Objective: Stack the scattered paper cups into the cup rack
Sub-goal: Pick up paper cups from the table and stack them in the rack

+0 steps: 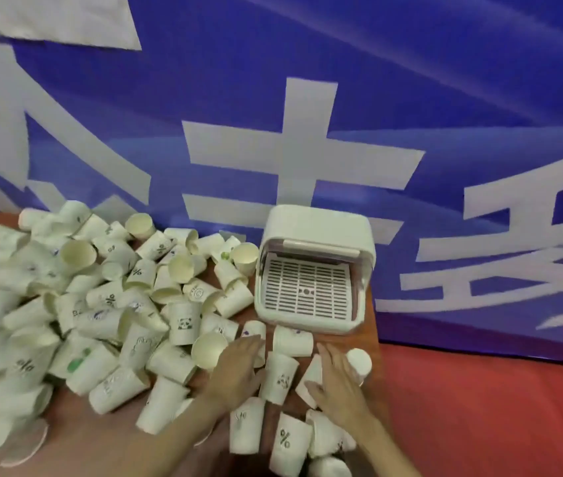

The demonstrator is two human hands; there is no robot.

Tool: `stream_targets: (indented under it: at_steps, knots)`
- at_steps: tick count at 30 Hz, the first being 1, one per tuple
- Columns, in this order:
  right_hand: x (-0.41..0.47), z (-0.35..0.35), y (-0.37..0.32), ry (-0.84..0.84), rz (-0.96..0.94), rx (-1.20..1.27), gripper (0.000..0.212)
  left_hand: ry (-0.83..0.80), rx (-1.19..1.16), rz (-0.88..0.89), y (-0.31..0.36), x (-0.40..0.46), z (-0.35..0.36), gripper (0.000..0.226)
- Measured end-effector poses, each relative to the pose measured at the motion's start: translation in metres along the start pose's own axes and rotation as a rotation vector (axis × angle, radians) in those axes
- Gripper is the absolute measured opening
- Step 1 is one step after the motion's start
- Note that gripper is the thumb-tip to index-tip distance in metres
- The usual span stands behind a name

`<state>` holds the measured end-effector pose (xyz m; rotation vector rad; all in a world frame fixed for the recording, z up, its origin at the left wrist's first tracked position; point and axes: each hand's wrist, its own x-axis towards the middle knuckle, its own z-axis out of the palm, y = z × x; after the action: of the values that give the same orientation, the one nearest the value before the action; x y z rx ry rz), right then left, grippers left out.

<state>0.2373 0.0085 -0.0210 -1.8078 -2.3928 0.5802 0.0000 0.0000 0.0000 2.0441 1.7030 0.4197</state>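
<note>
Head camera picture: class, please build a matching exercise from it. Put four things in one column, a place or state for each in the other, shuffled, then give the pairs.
Things
1. cup rack
2. left hand
3. right hand
4. pile of paper cups

Places or states
A. spread left of the rack
B. empty slotted tray, lid raised
C. resting on a cup beside an upside-down cup
D. flat beside an open-mouthed cup

Pairs: 1-B, 2-D, 3-C, 4-A

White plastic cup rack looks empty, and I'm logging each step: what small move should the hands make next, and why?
Probably close the right hand on the white paper cup beneath it. The white plastic cup rack holds no cups, and neither hand grips anything.
</note>
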Motion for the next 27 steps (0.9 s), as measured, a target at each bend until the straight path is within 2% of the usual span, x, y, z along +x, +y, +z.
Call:
stream_targets:
  at_steps: [6,11,14,18,23,27]
  knots:
    - [0.016,-0.007,-0.004,-0.106,-0.023,0.003,0.078,-0.203,0.239,0.064,0.009,0.019,0.020,0.057]
    - [0.034,-0.013,-0.004,-0.234,-0.040,-0.111,0.086,-0.280,0.356,0.081,0.017,0.033,0.028,0.061]
    - [0.036,-0.009,-0.007,-0.277,-0.004,-0.183,0.086,-0.291,0.376,0.084,0.018,0.036,0.032,0.063]
    - [0.038,-0.009,-0.010,-0.293,0.061,-0.179,0.075,-0.296,0.356,0.067,0.021,0.037,0.035,0.062]
    - [0.035,-0.015,-0.018,-0.245,0.082,-0.050,0.055,-0.233,0.256,0.054,0.021,0.034,0.031,0.035]
    - [0.027,-0.027,-0.023,-0.177,0.110,0.050,0.055,-0.167,0.146,0.056,0.020,0.024,0.022,0.026]
